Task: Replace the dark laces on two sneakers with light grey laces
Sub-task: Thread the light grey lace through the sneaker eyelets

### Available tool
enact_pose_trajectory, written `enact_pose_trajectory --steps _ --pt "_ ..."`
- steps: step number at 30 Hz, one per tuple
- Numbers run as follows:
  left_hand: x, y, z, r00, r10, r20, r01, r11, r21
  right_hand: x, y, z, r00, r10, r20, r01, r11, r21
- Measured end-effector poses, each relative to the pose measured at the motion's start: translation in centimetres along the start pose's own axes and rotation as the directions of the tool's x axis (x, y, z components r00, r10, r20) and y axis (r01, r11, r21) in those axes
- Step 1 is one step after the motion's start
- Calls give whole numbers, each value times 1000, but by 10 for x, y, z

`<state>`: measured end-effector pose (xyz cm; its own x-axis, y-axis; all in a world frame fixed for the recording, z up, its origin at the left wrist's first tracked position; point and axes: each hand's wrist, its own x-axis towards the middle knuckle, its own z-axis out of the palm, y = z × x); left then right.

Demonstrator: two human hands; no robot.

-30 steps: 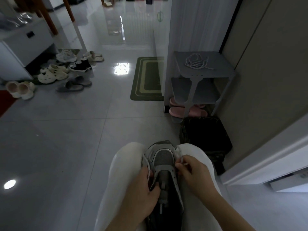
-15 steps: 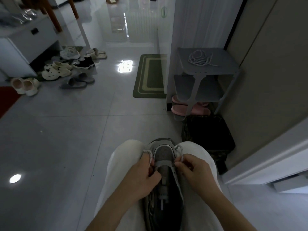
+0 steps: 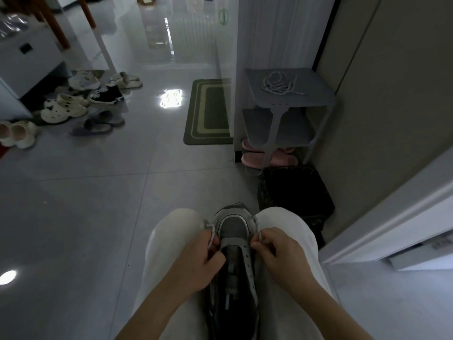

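Sneaker (image 3: 232, 231) tongue tag (image 3: 228, 304), too blurred.

Bare forearms (image 3: 157, 307), no sleeves; loose white trousers (image 3: 171, 241) over both knees.

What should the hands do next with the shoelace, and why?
Probably pull both ends snug. The left hand and right hand each pinch an end of the light grey lace at the toe of the sneaker, and the nearer eyelets look empty.

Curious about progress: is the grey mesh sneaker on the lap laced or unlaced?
Mostly unlaced: eyelets on the grey mesh sneaker look bare; left hand and right hand each pinch the light grey lace near its toe.
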<state>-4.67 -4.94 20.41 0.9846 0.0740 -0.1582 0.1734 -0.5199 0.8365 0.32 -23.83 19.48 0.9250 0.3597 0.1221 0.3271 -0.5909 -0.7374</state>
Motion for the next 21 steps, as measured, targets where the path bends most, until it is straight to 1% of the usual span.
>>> enact_pose_trajectory --steps 3,5,6,8,9,11,12,13,14,16,19,21 --pt "1 -7 1 999 -36 -12 36 999 -24 4 -4 2 1000 -2 -4 2 1000 1" --pt "1 -8 1 999 -47 -28 45 998 -41 5 -6 0 1000 18 -10 -17 999 34" --pt "1 -8 1 998 -44 -49 42 998 -36 6 -7 -2 999 41 -4 -41 997 68" --pt "3 -5 3 988 -50 -148 45 998 -40 7 -9 -6 995 94 15 -95 985 143" --pt "2 -2 3 973 -70 -222 50 994 -93 7 -9 -7 993 116 25 -119 977 178" --pt "5 3 1 923 -139 -359 26 952 -304 7 -9 -7 989 142 40 -147 966 213" --pt "7 7 -4 898 -173 -404 5 923 -385 7 -9 -7 988 150 42 -155 965 212" --pt "11 13 -10 878 -182 -442 -23 907 -421 7 -9 -6 986 160 42 -165 964 209" --pt "15 21 -19 864 -169 -475 -63 898 -435 8 -9 -7 984 172 38 -176 961 214" --pt "25 43 -44 842 -93 -532 -191 871 -454 11 -11 -9 981 193 10 -190 949 252" --pt "33 82 -82 807 101 -582 -394 826 -403 19 -15 -14 969 235 -75 -194 914 355" --pt "35 98 -101 781 203 -591 -485 794 -368 27 -18 -17 958 255 -128 -186 899 397"
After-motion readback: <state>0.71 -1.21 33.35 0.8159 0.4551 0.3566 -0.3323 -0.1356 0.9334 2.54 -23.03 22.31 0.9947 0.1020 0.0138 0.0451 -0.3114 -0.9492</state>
